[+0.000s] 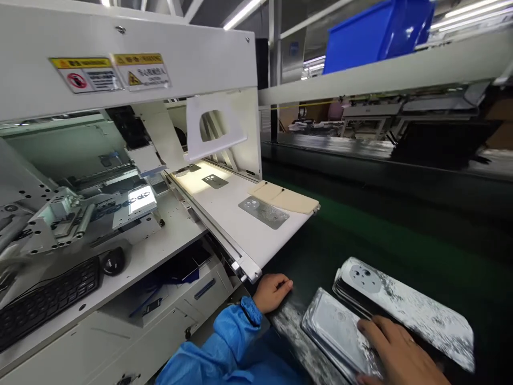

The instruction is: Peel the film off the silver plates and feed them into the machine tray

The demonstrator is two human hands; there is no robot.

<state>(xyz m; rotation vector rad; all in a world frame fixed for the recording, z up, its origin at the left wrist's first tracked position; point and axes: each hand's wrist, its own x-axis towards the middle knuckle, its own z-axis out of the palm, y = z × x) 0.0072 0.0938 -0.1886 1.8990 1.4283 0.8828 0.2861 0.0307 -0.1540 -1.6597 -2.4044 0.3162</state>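
My right hand (401,350) spans a stack of grey-white phone back covers (336,323) at the lower right, with thumb and fingers at its opposite edges. Under the palm, the stack's near end is hidden. Just beyond it lies a second stack of phone back covers (412,305), its top one showing a round camera area with holes. My left hand (273,292), in a blue sleeve, rests beside the conveyor's end with fingers curled in; I see nothing in it. On the white conveyor belt (240,235) lie a larger grey phone cover (263,212) and a smaller one (215,181).
A cream board (284,197) lies along the belt's far edge. The white machine housing (208,59) rises over the belt. Left are a keyboard (52,289) and a mouse (114,261). A dark green surface (360,224) extends right, below a rail with a blue bin (360,40).
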